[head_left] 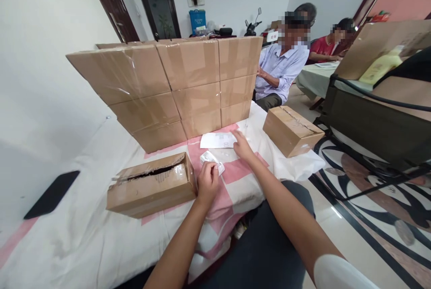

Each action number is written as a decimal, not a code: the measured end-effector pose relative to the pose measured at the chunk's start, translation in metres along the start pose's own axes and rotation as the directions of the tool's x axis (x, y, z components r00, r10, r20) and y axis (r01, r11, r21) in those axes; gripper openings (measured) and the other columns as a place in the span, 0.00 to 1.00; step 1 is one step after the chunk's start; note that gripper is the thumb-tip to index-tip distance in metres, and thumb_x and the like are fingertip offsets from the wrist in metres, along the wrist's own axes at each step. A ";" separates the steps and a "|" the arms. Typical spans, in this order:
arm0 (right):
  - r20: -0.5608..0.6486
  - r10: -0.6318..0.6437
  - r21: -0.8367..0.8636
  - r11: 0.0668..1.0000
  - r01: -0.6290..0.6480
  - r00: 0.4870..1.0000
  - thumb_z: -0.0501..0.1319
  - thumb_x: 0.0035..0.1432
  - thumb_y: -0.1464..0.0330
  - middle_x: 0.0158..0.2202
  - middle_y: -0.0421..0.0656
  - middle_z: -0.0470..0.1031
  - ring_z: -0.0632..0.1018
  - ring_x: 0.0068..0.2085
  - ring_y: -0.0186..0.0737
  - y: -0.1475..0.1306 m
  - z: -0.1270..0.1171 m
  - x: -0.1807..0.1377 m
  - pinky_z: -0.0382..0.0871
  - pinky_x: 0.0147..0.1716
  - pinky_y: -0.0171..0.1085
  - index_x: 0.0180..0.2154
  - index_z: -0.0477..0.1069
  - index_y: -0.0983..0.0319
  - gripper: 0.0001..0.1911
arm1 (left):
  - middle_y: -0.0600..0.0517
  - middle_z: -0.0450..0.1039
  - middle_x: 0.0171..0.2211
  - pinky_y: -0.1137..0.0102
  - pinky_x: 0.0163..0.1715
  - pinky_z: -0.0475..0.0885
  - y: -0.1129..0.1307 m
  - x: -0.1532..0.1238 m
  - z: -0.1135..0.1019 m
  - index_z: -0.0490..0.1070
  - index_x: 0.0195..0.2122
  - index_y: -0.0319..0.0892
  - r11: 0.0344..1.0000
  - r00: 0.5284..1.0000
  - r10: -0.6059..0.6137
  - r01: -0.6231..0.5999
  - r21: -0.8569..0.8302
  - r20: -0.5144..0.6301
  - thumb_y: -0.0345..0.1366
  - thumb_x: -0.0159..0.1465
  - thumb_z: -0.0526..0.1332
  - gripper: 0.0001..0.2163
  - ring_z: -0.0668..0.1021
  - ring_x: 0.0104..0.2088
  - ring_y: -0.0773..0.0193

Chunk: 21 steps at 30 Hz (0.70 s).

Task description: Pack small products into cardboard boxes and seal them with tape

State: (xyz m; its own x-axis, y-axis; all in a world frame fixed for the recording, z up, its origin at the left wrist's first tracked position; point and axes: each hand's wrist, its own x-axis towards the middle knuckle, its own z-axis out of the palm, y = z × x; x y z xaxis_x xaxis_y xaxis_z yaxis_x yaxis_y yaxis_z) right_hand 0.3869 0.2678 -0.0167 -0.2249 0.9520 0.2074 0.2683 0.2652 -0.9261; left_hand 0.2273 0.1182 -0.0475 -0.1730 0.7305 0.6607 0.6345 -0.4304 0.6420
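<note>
My left hand (208, 183) is closed in a pinch on a small white crumpled packet (207, 156), just right of an open-topped cardboard box (151, 192). The box's flaps leave a dark gap along its top. At the right end of a white printed sheet of paper (215, 140), my right hand (243, 146) has its thumb and fingers about the edge. The sheet lies on the pink and white cloth (239, 172), before a stack of taped cardboard boxes (197, 85). What is inside the packet I cannot make out.
Another cardboard box (292, 131) stands at the cloth's right edge. A black flat object (52, 194) lies far left by the wall. Behind the stack sits a person in a light shirt (283, 67); a person in red (321, 50) sits farther back. A dark-framed chair (377, 114) stands at right.
</note>
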 end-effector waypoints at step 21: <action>0.759 0.275 0.161 0.799 -0.579 0.590 0.59 0.48 0.68 0.15 0.40 0.72 0.61 0.13 0.28 -0.047 0.010 -0.057 0.45 0.12 0.26 0.28 0.70 0.63 0.05 | 0.49 0.77 0.32 0.69 0.33 0.72 0.005 -0.006 -0.007 0.75 0.43 0.43 0.958 0.970 0.242 -0.234 0.166 -0.025 0.33 0.70 0.57 0.07 0.79 0.32 0.62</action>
State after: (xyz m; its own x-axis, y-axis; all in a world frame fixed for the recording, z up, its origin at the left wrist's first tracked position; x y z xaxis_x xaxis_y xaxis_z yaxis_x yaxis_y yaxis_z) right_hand 0.3774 0.1998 0.0117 -0.7703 0.5185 -0.3712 0.1940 -0.3640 -0.9110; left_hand 0.2263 0.1081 -0.0454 -0.0334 0.5914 0.8057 0.7733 -0.4954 0.3957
